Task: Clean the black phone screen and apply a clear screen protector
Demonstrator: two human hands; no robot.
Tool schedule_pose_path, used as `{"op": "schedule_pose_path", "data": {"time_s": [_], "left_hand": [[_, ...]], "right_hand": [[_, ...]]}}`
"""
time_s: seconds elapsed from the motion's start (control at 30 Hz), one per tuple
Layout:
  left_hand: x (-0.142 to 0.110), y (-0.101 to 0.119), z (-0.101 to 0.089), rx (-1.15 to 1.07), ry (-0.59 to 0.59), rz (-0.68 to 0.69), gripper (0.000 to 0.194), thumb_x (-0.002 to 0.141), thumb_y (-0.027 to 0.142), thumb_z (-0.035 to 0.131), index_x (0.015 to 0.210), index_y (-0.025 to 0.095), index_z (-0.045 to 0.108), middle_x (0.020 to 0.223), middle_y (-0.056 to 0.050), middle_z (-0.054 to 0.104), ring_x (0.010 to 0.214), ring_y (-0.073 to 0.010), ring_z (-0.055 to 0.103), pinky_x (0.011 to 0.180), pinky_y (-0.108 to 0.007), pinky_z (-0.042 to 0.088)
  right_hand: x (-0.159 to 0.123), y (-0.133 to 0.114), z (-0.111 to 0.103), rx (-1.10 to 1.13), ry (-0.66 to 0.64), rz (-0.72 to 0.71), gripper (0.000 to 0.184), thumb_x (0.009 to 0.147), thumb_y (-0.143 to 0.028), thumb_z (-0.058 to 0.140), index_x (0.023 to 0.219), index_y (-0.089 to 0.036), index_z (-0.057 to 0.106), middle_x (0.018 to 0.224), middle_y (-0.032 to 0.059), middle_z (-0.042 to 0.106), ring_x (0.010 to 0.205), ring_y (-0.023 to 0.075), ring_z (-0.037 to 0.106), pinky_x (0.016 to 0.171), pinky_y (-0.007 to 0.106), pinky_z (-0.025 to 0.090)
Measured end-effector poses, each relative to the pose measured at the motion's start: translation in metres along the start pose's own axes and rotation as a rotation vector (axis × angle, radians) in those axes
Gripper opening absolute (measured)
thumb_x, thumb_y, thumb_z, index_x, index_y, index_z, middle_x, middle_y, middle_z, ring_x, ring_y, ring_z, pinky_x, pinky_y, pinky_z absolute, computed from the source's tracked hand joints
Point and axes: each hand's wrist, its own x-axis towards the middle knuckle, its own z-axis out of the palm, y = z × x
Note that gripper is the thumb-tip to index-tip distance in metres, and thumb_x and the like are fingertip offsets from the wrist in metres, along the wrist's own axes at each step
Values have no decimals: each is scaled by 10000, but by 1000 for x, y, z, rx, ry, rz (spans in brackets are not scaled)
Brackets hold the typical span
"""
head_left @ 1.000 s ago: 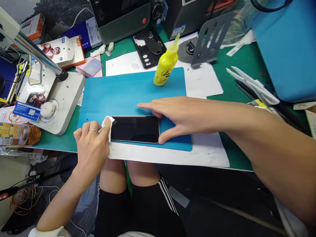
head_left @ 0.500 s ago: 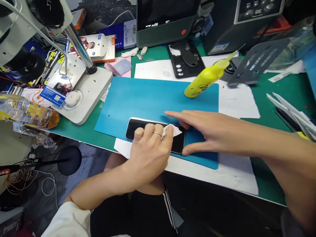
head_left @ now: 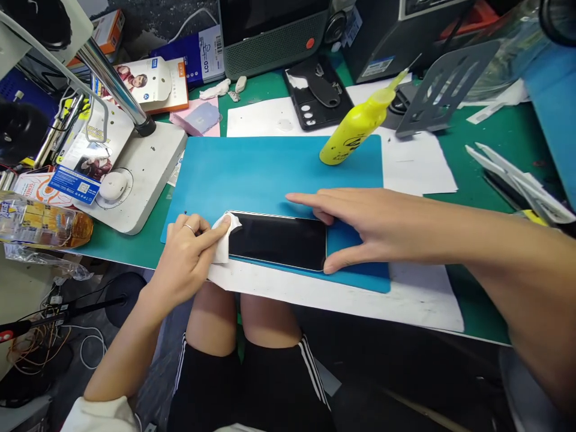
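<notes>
A smartphone (head_left: 279, 241) with a dark screen lies face up along the near side of a blue mat (head_left: 243, 174). My left hand (head_left: 191, 255) is at its left end, fingers closed on a white wipe (head_left: 222, 243) that covers the phone's left edge. My right hand (head_left: 355, 225) braces the phone's right end. Its thumb presses the near corner and its curled fingers touch the far one, while the index finger points out over the mat. Beyond the hands, a yellow squeeze bottle (head_left: 353, 135) with a thin needle tip stands on the mat.
A microscope stand base (head_left: 153, 162) with boxes is on the left, near a plastic bottle (head_left: 45, 222). Behind the mat lie a black phone back (head_left: 315, 90) and a grey slotted holder (head_left: 445, 90). Tweezers (head_left: 517, 180) lie at right on the green table.
My left hand swept the wipe from the phone's left end across to its right part, then back to the left end. My right hand stays at the right end. The camera view shifted.
</notes>
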Motion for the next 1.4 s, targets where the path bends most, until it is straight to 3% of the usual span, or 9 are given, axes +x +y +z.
{"op": "schedule_pose_path", "data": {"time_s": [0.27,0.43,0.63,0.9,1.27,1.4], "left_hand": [[9,-6,-10,-185,-83,-44,386,1041,265,535,1386,308,704,905,-27,542,927,-216,480,883,-389,386],[13,-12,-16,-244,-206,-27,422,1043,265,532,1435,354,661,956,-17,539,948,-206,471,917,-380,359],[27,-5,-24,-159,-284,13,397,1042,334,581,1428,378,666,983,-26,550,963,-221,458,912,-389,326],[38,-16,-36,-69,-349,50,339,1040,395,603,1359,388,719,1019,-52,562,979,-243,465,872,-401,298],[51,16,-22,117,-269,173,357,1037,375,634,1388,414,686,965,-56,527,924,-250,429,786,-383,249],[63,40,-13,119,-287,233,321,1044,400,622,1354,405,704,961,-59,538,914,-249,439,769,-379,239]], "right_hand": [[-1,-4,-2,-19,-22,32,963,826,-729,703,1605,-233,427,941,79,623,780,262,599,630,368,502],[0,-2,-2,5,-25,38,1013,787,-777,702,1604,-241,433,946,78,635,782,262,587,626,355,458],[-1,1,0,12,-14,22,1031,790,-828,660,1595,-218,449,956,77,632,795,252,573,632,339,421],[-1,-2,-3,19,-17,8,1037,804,-828,644,1598,-193,439,970,99,650,805,258,567,653,329,413],[0,-5,-7,23,-24,2,1071,793,-752,717,1633,-175,389,1083,128,675,897,288,602,710,333,421],[-1,-4,-5,22,10,-29,1072,805,-740,720,1643,-166,376,1152,149,696,964,305,627,737,333,430]]}}
